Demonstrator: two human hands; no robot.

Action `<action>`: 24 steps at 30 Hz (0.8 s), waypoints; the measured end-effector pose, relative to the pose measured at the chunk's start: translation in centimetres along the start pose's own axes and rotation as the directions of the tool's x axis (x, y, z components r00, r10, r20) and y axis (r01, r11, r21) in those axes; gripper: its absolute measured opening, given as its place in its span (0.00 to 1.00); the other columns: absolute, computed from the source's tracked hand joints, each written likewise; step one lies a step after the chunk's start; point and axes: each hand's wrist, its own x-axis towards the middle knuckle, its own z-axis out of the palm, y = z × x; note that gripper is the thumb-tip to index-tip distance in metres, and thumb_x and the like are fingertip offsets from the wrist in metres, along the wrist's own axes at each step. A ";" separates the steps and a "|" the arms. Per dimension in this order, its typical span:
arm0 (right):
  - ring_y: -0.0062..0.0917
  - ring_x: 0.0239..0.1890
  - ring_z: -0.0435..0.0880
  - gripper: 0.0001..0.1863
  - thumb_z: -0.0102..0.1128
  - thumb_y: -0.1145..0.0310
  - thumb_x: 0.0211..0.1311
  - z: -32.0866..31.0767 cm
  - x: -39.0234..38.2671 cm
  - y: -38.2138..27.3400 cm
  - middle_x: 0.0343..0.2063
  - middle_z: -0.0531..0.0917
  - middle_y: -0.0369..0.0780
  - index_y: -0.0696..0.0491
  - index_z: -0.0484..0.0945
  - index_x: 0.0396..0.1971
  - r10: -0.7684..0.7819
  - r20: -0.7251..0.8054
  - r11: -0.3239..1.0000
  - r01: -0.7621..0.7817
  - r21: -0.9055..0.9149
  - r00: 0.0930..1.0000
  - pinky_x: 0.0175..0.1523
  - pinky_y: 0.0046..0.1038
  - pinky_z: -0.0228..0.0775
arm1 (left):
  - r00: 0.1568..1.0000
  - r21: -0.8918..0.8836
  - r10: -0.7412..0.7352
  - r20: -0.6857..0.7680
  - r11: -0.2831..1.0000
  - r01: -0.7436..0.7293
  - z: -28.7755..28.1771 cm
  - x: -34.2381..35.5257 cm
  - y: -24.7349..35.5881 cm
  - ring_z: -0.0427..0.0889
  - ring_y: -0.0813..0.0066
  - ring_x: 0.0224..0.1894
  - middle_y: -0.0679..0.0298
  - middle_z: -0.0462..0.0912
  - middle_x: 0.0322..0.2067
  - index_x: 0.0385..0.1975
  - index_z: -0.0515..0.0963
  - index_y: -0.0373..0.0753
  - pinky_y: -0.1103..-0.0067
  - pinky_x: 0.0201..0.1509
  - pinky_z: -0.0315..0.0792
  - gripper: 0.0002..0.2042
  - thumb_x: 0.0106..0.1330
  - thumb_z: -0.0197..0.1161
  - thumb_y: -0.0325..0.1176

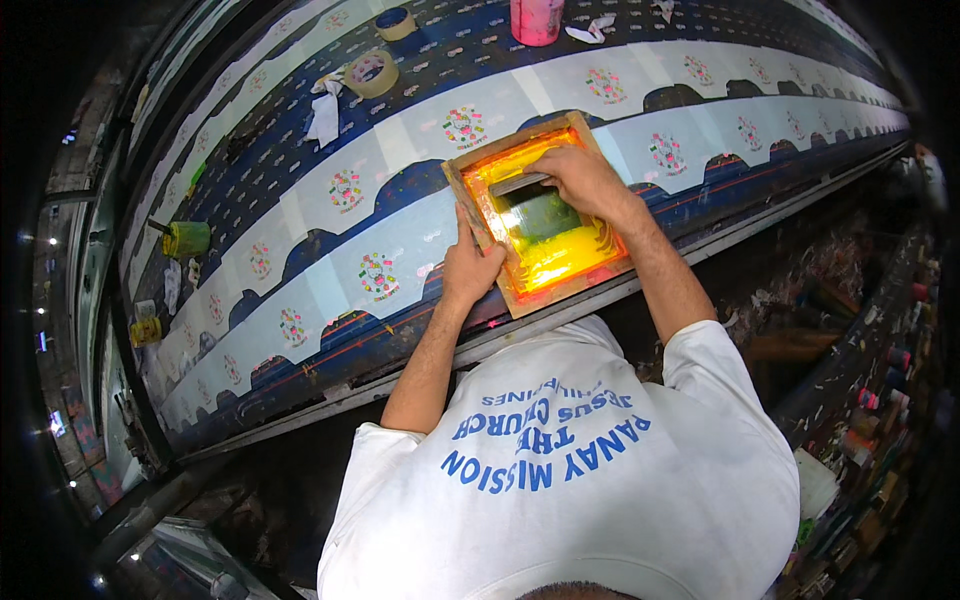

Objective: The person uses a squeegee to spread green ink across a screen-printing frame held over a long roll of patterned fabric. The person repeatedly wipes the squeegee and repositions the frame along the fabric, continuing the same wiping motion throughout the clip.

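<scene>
My left hand (472, 262) grips the left side of a wooden screen-printing frame (572, 288), its fingers along the outer edge. My right hand (582, 182) is closed on a squeegee (515, 184) inside the upper part of the screen. Bright yellow ink (555, 250) spreads over the screen around a darker greenish middle. The frame lies over pale fabric panels (410, 232) with wavy cut edges and small colourful round prints, laid in rows on a long dark printing table (255, 150).
A pink container (535, 20), tape rolls (371, 72) and a crumpled white cloth (324, 115) lie toward the back. Yellow-green pots (186, 239) stand at the left. A metal table edge (700, 240) runs in front of me. Cluttered supplies (868, 420) lie at the right.
</scene>
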 end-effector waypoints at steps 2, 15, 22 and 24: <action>0.44 0.58 0.88 0.18 0.68 0.78 0.67 -1.5 1.5 0.0 0.48 0.91 0.47 0.51 0.91 0.56 -0.056 -0.032 0.998 0.056 0.010 0.998 0.64 0.45 0.79 | 1.000 0.004 0.021 -0.002 1.000 -0.021 -0.2 -0.1 -0.2 0.94 0.39 0.35 0.39 0.92 0.35 0.89 0.38 0.35 0.55 0.44 0.89 0.57 0.66 0.68 0.46; 0.43 0.64 0.86 0.27 0.66 0.84 0.61 0.2 -9.5 -4.5 0.57 0.90 0.45 0.51 0.89 0.61 0.052 0.082 0.995 -0.058 0.075 0.995 0.70 0.43 0.78 | 0.997 -0.048 0.068 0.033 0.997 -0.067 -0.5 -0.5 -0.5 0.93 0.38 0.33 0.40 0.91 0.30 0.87 0.34 0.28 0.54 0.40 0.89 0.60 0.66 0.70 0.47; 0.40 0.65 0.84 0.34 0.70 0.84 0.55 -0.1 -12.9 -5.3 0.59 0.87 0.42 0.48 0.87 0.65 0.062 0.046 0.997 -0.064 0.037 0.997 0.72 0.42 0.76 | 0.999 -0.080 0.015 0.050 0.997 -0.011 -0.4 -0.3 0.3 0.93 0.54 0.28 0.50 0.92 0.29 0.88 0.36 0.33 0.62 0.34 0.86 0.57 0.69 0.70 0.44; 0.39 0.64 0.84 0.30 0.70 0.79 0.58 -0.7 -12.9 -4.4 0.58 0.88 0.41 0.47 0.87 0.63 0.020 0.001 0.999 -0.020 0.025 1.000 0.71 0.41 0.76 | 0.999 -0.073 0.038 0.022 0.997 -0.036 0.1 -0.3 0.9 0.93 0.44 0.31 0.43 0.92 0.31 0.88 0.36 0.32 0.59 0.34 0.86 0.59 0.68 0.72 0.46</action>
